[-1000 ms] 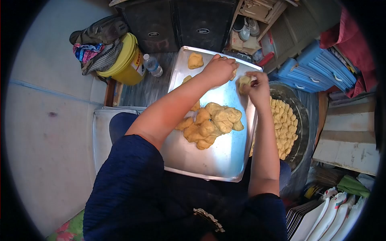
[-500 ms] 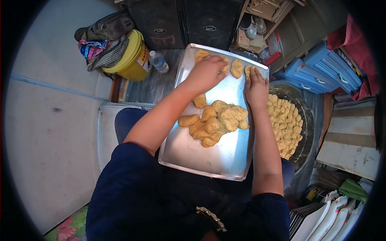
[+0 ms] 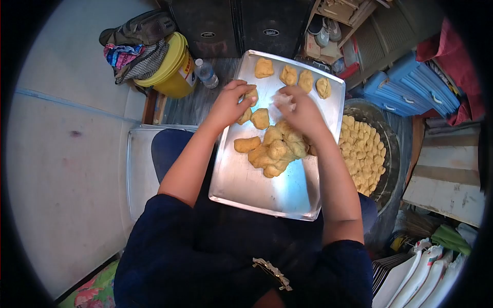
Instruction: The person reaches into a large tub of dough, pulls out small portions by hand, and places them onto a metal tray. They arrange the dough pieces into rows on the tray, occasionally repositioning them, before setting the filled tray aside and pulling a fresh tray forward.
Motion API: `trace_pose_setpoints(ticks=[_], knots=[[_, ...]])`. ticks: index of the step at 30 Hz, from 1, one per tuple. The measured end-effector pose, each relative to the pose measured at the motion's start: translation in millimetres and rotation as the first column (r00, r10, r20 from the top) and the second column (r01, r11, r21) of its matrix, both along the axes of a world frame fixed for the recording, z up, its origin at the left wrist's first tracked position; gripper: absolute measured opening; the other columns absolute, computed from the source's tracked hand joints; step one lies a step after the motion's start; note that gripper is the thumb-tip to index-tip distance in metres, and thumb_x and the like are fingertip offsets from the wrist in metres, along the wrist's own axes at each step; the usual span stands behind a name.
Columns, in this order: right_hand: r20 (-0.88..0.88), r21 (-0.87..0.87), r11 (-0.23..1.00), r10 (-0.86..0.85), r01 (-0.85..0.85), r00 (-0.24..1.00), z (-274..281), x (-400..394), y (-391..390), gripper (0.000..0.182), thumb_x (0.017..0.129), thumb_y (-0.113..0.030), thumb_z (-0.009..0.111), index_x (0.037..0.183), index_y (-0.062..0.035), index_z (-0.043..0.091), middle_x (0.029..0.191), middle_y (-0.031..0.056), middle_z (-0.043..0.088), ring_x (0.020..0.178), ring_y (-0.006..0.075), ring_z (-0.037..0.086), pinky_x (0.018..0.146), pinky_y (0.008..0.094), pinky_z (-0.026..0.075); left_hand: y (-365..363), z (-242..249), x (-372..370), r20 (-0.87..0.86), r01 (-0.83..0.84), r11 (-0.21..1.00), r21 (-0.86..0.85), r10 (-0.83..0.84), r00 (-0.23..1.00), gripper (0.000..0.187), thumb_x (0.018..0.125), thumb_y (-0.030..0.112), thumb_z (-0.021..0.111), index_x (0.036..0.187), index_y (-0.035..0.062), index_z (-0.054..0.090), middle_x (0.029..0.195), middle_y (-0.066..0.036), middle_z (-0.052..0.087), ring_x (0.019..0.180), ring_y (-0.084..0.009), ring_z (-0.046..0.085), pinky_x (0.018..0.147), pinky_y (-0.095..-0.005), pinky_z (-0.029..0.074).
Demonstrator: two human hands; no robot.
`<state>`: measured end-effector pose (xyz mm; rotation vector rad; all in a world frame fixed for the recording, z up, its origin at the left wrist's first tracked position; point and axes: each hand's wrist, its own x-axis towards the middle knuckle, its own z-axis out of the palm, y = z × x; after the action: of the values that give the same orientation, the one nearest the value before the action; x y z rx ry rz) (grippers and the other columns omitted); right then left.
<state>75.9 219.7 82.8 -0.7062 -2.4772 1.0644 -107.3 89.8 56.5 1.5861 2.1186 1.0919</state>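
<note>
A metal tray (image 3: pixel 257 192) rests across my lap with yellow dough on it. My left hand (image 3: pixel 228 107) is closed round a small dough piece (image 3: pixel 251 94) at the tray's left edge. Just below it sit two more pieces, one of them a rounded lump (image 3: pixel 260 118). My right hand (image 3: pixel 299 109), smeared by motion, hovers over the tray's middle right, and its fingers cannot be made out. Beneath that wrist lies a big dough mass (image 3: pixel 275 152), with an oblong piece (image 3: pixel 247 144) on its left. Several portions, including a squarish one (image 3: pixel 264 68), line the far end.
At the right stands a dark round tub (image 3: pixel 393 149) full of small dough pieces (image 3: pixel 362 154). A yellow bucket (image 3: pixel 172 74) and a water bottle (image 3: pixel 206 73) are at the far left. Black speakers (image 3: pixel 267 25) stand behind the tray; blue drawers (image 3: pixel 411 92) are at the right.
Both hands have come back from the tray's far end, uncovering the row of pieces there. My left hand has taken hold of a piece at the left edge. The tray has shifted slightly.
</note>
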Motion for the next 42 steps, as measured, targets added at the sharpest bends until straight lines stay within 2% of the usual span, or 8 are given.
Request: trace_pose_setpoints(ticks=[5,9,20,28,31,32,37,42], knots=[[0.189,-0.042,0.967,0.255,-0.251,0.948,-10,-20,-17,0.040,0.068,-0.011,0.072,0.106,-0.0059,0.062,0.103,0.0162,0.059,0.094,0.0329,0.061,0.085,0.0384,0.049,16,-7,-1,0.137,-0.068,0.998,-0.004,0.068,0.988,0.029,0.081,0.013,0.067,0.107,-0.0002,0.066,0.104,-0.016,0.062,0.097,-0.0299,0.061,0.085,-0.0354,0.048],[-0.008,0.015,0.983,-0.184,0.184,0.983,-19,-20,8,0.033,0.071,-0.012,0.070,0.104,-0.0063,0.068,0.104,0.0188,0.062,0.093,0.0350,0.062,0.083,0.0402,0.050,23,-12,8,0.097,-0.120,0.985,0.122,0.109,0.989,0.028,0.080,0.010,0.066,0.105,-0.0009,0.067,0.104,-0.017,0.062,0.095,-0.0320,0.061,0.085,-0.0364,0.049],[0.190,0.452,0.819,-0.475,0.353,0.859,-22,15,81,0.056,0.069,-0.021,0.072,0.124,-0.0231,0.060,0.129,0.0084,0.053,0.119,0.0310,0.047,0.097,0.0467,0.039,49,3,35,-0.400,-0.025,0.999,0.044,0.040,0.916,0.024,0.082,0.022,0.063,0.100,0.0074,0.070,0.101,-0.011,0.064,0.103,-0.0301,0.056,0.091,-0.0419,0.039],[0.100,0.290,0.902,-0.359,0.318,0.928,-19,36,60,0.070,0.066,-0.030,0.079,0.130,-0.0155,0.053,0.131,0.0109,0.051,0.118,0.0318,0.049,0.097,0.0442,0.041,61,-1,39,-0.431,0.127,0.963,-0.238,-0.222,0.875,0.028,0.083,0.020,0.062,0.108,0.0115,0.069,0.100,-0.010,0.067,0.103,-0.0260,0.056,0.092,-0.0404,0.035],[0.265,-0.290,0.949,0.202,-0.121,0.943,-11,46,19,0.073,0.067,-0.034,0.079,0.129,-0.0046,0.053,0.122,0.0201,0.056,0.109,0.0354,0.055,0.095,0.0397,0.044,54,4,38,-0.347,0.161,0.961,-0.225,-0.233,0.908,0.028,0.082,0.019,0.062,0.108,0.0123,0.070,0.101,-0.009,0.067,0.103,-0.0253,0.057,0.093,-0.0399,0.034],[0.275,-0.043,0.940,0.336,-0.338,0.901,-11,51,7,0.062,0.070,-0.032,0.077,0.122,-0.0033,0.059,0.116,0.0198,0.061,0.101,0.0341,0.060,0.090,0.0395,0.047,52,9,38,-0.337,0.151,0.956,-0.253,-0.233,0.912,0.029,0.082,0.018,0.062,0.109,0.0123,0.069,0.105,-0.010,0.066,0.104,-0.0260,0.056,0.094,-0.0396,0.033],[0.361,-0.159,0.976,0.200,-0.151,0.911,7,66,-1,0.035,0.077,-0.020,0.069,0.107,-0.0015,0.067,0.092,0.0151,0.069,0.080,0.0279,0.066,0.078,0.0375,0.051,40,-7,55,-0.542,0.134,0.990,0.035,-0.094,0.835,0.031,0.083,0.018,0.061,0.114,0.0110,0.065,0.114,-0.011,0.061,0.109,-0.0291,0.052,0.095,-0.0400,0.034],[-0.081,-0.581,0.752,-0.434,0.311,0.897,-22,56,32,0.040,0.088,-0.022,0.064,0.115,0.0072,0.058,0.098,0.0189,0.066,0.087,0.0258,0.065,0.079,0.0328,0.050,26,-10,91,-0.269,0.297,0.947,-0.123,-0.319,0.909,0.027,0.086,0.025,0.059,0.103,0.0069,0.067,0.100,-0.012,0.062,0.102,-0.0322,0.055,0.087,-0.0440,0.042]])
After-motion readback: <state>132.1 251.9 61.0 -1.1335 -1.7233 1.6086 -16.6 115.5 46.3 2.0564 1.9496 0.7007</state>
